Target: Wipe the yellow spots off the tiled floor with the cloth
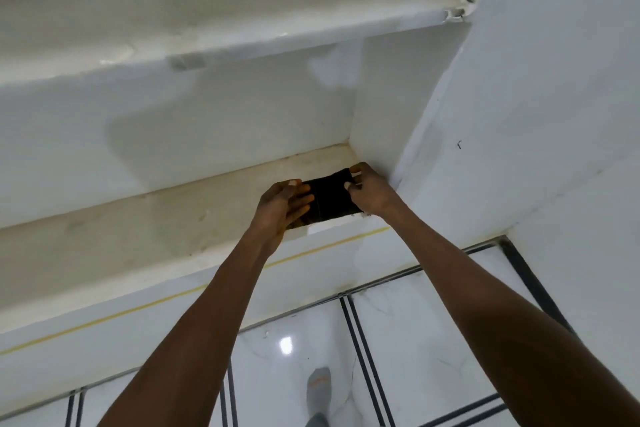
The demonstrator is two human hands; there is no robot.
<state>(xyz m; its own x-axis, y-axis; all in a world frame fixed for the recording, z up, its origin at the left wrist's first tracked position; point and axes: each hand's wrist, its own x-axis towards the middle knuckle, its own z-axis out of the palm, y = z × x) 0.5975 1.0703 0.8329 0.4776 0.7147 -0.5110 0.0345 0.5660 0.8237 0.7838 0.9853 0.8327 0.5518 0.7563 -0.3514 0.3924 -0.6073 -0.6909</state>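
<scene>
A dark cloth (333, 198) is stretched flat between both hands over a pale ledge (173, 215), close to the corner where two white walls meet. My left hand (282, 206) holds the cloth's left edge, with the fingers lying over it. Gripping the upper right corner between thumb and fingers is my right hand (369, 191). Below lies the glossy white tiled floor (415, 340) with dark double grout lines; no yellow spots show on the visible tiles.
A thin yellow line (138, 308) runs along the white step face under the ledge. A higher shelf (207, 31) juts out above. My foot in a grey sock (320, 392) stands on the tiles. The white wall (519, 97) closes the right side.
</scene>
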